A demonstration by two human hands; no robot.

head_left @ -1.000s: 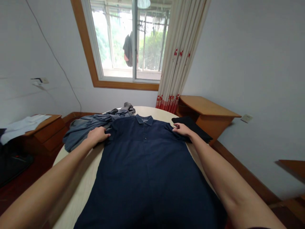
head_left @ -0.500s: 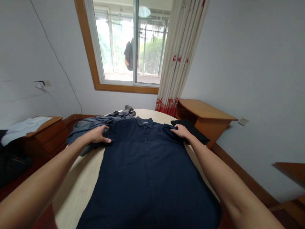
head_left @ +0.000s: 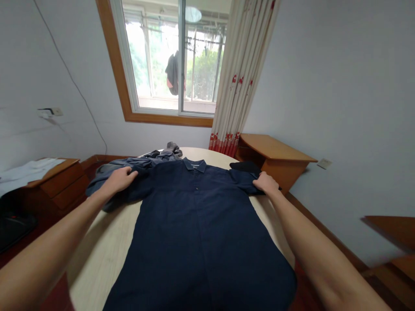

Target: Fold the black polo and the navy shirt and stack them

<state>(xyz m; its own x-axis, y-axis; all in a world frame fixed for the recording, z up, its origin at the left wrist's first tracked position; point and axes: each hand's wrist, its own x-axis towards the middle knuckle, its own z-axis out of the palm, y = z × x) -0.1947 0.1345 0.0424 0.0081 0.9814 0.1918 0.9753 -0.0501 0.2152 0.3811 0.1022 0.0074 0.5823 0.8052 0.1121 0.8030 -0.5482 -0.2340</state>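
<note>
A dark navy short-sleeved shirt (head_left: 197,229) lies spread front side up, its collar at the far end and its hem toward me. My left hand (head_left: 120,179) is closed on the end of the sleeve at the left. At the right, my right hand (head_left: 266,183) grips the other sleeve's end. Both sleeves are stretched out sideways. The shirt rests on a pale round table (head_left: 106,242), whose surface shows on both sides of it.
A heap of grey-blue clothes (head_left: 103,172) lies behind my left hand. Black folded cloth (head_left: 245,166) is partly hidden behind the right sleeve. A wooden desk (head_left: 275,149) stands at the back right, a wooden cabinet (head_left: 65,185) at the left. Beyond are a window and a curtain (head_left: 240,86).
My hands have moved apart, left hand leftward and right hand rightward. Both sleeves are now drawn out from the shirt's body. The view has shifted slightly.
</note>
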